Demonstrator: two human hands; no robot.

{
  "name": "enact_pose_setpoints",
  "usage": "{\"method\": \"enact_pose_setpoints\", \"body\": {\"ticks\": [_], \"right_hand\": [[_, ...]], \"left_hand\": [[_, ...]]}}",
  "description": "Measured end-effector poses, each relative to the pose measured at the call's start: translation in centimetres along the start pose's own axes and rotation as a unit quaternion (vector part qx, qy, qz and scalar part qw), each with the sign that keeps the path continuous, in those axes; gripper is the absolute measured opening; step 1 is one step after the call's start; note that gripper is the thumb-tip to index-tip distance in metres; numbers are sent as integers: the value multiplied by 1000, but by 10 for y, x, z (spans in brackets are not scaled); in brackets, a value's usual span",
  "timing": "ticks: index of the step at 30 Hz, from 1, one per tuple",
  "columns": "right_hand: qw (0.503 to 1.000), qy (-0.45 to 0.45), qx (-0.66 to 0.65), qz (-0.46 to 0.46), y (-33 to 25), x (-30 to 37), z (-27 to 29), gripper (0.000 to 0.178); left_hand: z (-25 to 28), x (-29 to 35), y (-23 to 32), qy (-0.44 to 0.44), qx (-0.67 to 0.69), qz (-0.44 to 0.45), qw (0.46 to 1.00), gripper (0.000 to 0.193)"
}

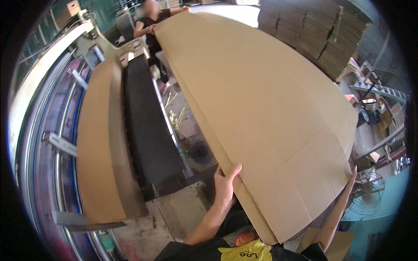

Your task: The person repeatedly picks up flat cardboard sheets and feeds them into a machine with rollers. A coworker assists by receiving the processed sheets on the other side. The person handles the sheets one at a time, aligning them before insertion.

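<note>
A very large brown cardboard sheet, creased with fold lines, stretches from my body to the far side. My left hand grips its left edge, the thumb on top and the fingers underneath. At the right near edge, my right hand holds the sheet, its fingers mostly hidden by the board. A co-worker at the far end grasps the sheet's far edge with both hands. To my left, another cardboard sheet lies in the machine, beside a black flat bed.
Metal rollers and rails of the machine run along the left. A tall stack of cardboard stands at the far right. A wire-cage fan is near my right arm. Scraps litter the floor beyond the black bed.
</note>
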State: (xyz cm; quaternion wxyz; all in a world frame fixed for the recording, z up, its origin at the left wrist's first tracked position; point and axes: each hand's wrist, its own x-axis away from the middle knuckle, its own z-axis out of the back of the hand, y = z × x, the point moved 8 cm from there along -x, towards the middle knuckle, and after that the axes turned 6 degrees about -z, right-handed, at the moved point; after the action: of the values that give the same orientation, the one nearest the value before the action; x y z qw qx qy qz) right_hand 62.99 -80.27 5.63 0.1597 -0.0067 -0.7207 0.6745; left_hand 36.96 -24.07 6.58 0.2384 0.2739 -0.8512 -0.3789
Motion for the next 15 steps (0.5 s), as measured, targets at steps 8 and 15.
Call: {"method": "enact_pose_setpoints", "body": {"ticks": [8, 15], "right_hand": [[964, -211, 135, -90, 54, -55, -30, 43], [793, -532, 213, -209, 176, 156, -254, 52]], "left_hand": [[53, -13, 87, 54, -112, -49, 991, 57], [141, 7, 250, 103, -334, -103, 931, 61]]}}
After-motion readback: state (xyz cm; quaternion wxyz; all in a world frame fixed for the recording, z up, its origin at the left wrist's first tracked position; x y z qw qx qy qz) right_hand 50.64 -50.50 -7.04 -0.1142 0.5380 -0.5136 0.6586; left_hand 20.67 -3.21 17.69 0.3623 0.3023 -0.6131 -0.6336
